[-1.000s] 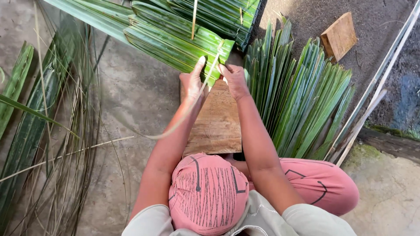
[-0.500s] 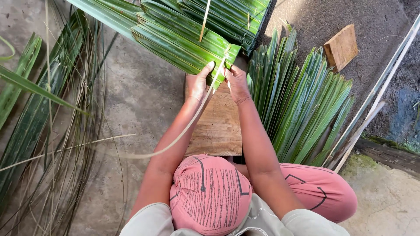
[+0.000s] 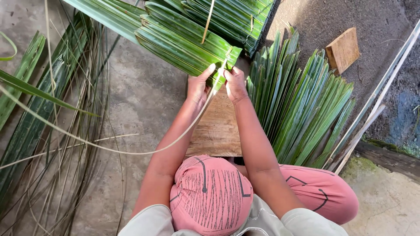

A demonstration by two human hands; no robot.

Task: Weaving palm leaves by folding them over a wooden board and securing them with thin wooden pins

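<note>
My left hand (image 3: 199,86) grips the near edge of a green panel of folded palm leaves (image 3: 183,46) that stretches away to the upper left. My right hand (image 3: 235,83) is close beside it, pinching a thin pale leaf rib (image 3: 131,153) at the panel's corner. The rib curves down under my left forearm and sweeps far out to the left. Both hands are above a worn wooden board (image 3: 218,131) lying on the ground in front of my knees.
A fan of cut green leaf strips (image 3: 302,109) lies to the right of the board. Long leaves and dry ribs (image 3: 39,122) cover the concrete on the left. A small wooden block (image 3: 343,49) and pale sticks (image 3: 376,105) lie at the right. More leaf panels (image 3: 236,17) are stacked at the top.
Both hands have moved forward to the leaf panel's near edge. The pale rib has been pulled further through and now loops lower and wider to the left.
</note>
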